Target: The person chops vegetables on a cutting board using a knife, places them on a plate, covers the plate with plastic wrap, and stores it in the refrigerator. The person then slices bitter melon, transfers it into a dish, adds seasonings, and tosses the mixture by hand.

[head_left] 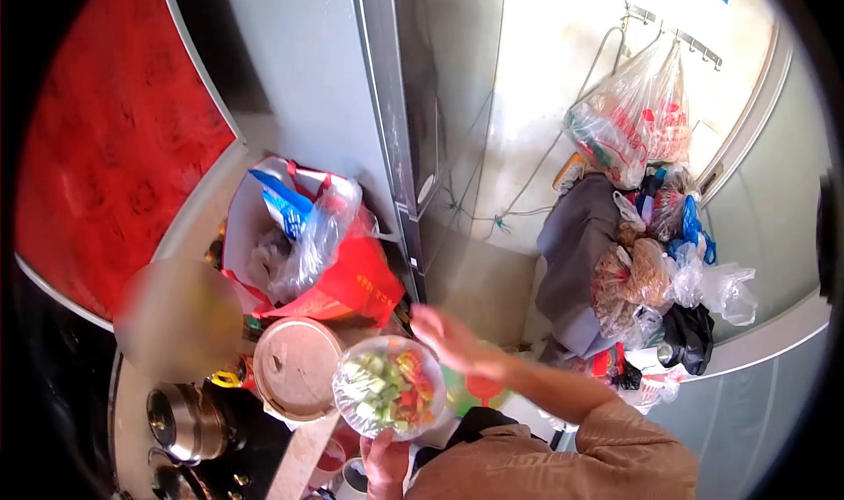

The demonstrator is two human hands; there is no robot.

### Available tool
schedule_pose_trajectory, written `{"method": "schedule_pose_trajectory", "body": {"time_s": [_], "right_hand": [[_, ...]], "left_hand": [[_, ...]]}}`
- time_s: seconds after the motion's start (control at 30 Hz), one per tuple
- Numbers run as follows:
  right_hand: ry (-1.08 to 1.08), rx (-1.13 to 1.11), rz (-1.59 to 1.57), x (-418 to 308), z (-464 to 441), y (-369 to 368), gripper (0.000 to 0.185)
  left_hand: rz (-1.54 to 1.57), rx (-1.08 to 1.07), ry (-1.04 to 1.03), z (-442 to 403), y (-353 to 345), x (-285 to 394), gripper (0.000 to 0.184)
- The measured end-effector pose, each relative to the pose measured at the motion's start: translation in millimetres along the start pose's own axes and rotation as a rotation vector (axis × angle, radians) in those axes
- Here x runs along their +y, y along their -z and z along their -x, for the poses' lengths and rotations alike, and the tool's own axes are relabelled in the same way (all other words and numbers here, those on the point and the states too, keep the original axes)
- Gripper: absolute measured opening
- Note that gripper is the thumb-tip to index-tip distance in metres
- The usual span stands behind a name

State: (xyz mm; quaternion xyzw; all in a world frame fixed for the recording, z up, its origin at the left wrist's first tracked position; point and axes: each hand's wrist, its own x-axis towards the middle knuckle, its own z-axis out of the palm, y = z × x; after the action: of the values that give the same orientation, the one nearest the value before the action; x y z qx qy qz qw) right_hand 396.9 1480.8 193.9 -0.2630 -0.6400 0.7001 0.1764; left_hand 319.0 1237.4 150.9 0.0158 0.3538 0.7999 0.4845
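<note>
Head view: the covered bowl (432,415) was apparently pinched at its lower rim by the left hand (385,461), the right hand (453,342) spread beside.

A round, whitish, shallow dish (434,416) sits roughly level with its open side up, its edge held by the left hand (387,461), just beside a round, pale pinkish lid (300,368). In it, pale-green chopped chunks (374,379) fill one side and glossy red-orange pieces (410,398) the other, with clear, wrinkled plastic film (351,386) showing shiny creases over the green side.
</note>
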Motion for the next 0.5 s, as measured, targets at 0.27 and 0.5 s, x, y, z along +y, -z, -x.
{"method": "schedule_pose_trajectory", "body": {"time_s": [0.27,0.5], "right_hand": [[0.752,0.948,0.875,-123.0,-180.4,86.1,0.109],[0.838,0.769,0.731,-105.0,-127.3,130.8,0.107]], "left_hand": [[-0.146,0.328,0.116,-14.3,19.1,11.3,0.062],[-0.174,0.355,0.155,-32.6,-42.4,27.0,0.078]]}}
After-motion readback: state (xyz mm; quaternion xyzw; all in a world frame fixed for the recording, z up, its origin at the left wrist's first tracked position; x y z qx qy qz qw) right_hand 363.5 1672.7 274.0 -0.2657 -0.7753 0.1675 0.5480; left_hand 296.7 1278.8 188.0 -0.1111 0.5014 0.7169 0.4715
